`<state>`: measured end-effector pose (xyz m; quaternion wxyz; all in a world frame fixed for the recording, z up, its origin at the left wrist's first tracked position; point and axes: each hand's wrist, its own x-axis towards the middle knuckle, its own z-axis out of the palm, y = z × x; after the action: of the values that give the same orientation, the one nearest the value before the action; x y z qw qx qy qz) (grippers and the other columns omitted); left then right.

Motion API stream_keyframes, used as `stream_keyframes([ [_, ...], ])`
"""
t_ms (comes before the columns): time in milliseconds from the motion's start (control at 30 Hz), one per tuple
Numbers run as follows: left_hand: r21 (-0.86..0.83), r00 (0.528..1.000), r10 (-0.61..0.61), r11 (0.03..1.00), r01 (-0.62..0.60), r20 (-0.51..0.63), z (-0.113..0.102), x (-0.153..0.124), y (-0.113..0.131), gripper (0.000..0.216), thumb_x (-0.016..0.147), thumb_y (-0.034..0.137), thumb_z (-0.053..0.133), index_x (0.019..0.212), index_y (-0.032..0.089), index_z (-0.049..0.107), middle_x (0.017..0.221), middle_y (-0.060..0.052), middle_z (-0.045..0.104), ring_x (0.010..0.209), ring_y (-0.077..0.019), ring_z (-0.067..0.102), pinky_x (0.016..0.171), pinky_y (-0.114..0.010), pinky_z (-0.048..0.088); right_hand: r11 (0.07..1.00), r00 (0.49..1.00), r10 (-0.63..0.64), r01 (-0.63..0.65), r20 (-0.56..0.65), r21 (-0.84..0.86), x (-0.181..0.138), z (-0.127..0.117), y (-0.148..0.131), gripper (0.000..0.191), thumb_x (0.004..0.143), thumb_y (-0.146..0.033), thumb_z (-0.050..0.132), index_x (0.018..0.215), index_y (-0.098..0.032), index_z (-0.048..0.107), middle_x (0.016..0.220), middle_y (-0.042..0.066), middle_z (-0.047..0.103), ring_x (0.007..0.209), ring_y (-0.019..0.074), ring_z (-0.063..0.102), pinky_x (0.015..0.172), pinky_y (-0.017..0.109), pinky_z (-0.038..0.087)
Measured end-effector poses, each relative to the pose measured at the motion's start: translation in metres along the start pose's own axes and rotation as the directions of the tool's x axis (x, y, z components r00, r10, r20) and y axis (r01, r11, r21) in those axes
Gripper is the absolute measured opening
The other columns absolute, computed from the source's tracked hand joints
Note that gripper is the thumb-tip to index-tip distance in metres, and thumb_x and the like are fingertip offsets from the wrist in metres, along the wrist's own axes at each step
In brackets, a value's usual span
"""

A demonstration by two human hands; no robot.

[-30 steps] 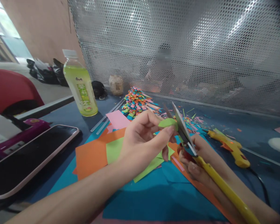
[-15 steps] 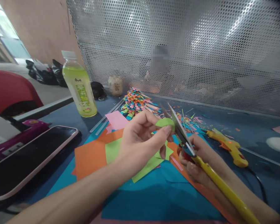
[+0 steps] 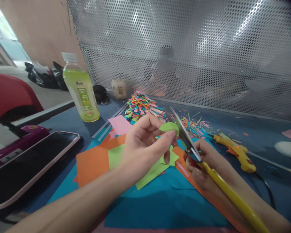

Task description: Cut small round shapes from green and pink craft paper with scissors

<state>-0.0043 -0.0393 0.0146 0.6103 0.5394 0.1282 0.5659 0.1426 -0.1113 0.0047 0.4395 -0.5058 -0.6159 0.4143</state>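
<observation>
Between its thumb and fingers, my left hand (image 3: 145,145) pinches a small green paper piece (image 3: 169,128) with a rounded edge. My right hand (image 3: 203,165) grips yellow-handled scissors (image 3: 189,142), partly hiding the handles. The blades point up and away, parted, right beside the green paper. Below both hands lie overlapping sheets: an orange sheet (image 3: 93,163), a green sheet (image 3: 147,178) and a large blue sheet (image 3: 160,207). Behind my left hand stands a cone of many coloured paper strips (image 3: 142,105).
Paper scraps (image 3: 196,126) litter the table behind the scissors. To the right lies a yellow glue gun (image 3: 235,150) with a black cord. On the left are a phone (image 3: 34,165), a purple device (image 3: 21,140) and a bottle of green drink (image 3: 81,92). A perforated metal panel (image 3: 208,58) closes the back.
The whole view has shifted slightly, so most things appear a little further left. Both hands keep their grips, and the green paper stays beside the blades.
</observation>
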Motion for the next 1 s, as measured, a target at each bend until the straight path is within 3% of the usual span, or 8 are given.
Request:
stream_keyframes([
  [433, 0.027, 1.000, 0.030, 0.999, -0.030, 0.011, -0.002, 0.000, -0.001, 0.019, 0.074, 0.016, 0.064, 0.067, 0.018, 0.046, 0.058, 0.002, 0.059, 0.052, -0.0101, 0.057, 0.034, -0.016, 0.046, 0.998, 1.000, -0.008, 0.007, -0.016, -0.065, -0.001, 0.001, -0.004, 0.032, 0.082, -0.050, 0.050, 0.075, -0.023, 0.034, 0.063, -0.005, 0.036, 0.052, 0.0092, 0.032, 0.046, 0.022, 0.026],
  [633, 0.022, 0.999, 0.039, 0.999, -0.039, 0.009, -0.002, 0.000, 0.000, 0.017, 0.075, 0.015, 0.062, 0.067, 0.017, 0.047, 0.056, 0.003, 0.057, 0.053, -0.0101, 0.057, 0.035, -0.016, 0.046, 1.000, 1.000, 0.002, -0.002, -0.016, 0.008, -0.001, 0.002, 0.003, 0.033, 0.081, -0.052, 0.051, 0.076, -0.024, 0.035, 0.062, -0.006, 0.034, 0.051, 0.0094, 0.029, 0.044, 0.023, 0.020],
  [1000, 0.047, 0.999, 0.035, 0.998, -0.035, -0.003, -0.002, 0.000, 0.000, 0.019, 0.073, 0.018, 0.064, 0.065, 0.018, 0.047, 0.055, 0.003, 0.058, 0.050, -0.0102, 0.056, 0.033, -0.016, 0.046, 1.000, 0.999, -0.007, 0.006, 0.037, 0.012, -0.001, 0.002, 0.002, 0.037, 0.081, -0.058, 0.045, 0.076, -0.024, 0.033, 0.065, -0.005, 0.033, 0.054, 0.0106, 0.030, 0.048, 0.024, 0.024],
])
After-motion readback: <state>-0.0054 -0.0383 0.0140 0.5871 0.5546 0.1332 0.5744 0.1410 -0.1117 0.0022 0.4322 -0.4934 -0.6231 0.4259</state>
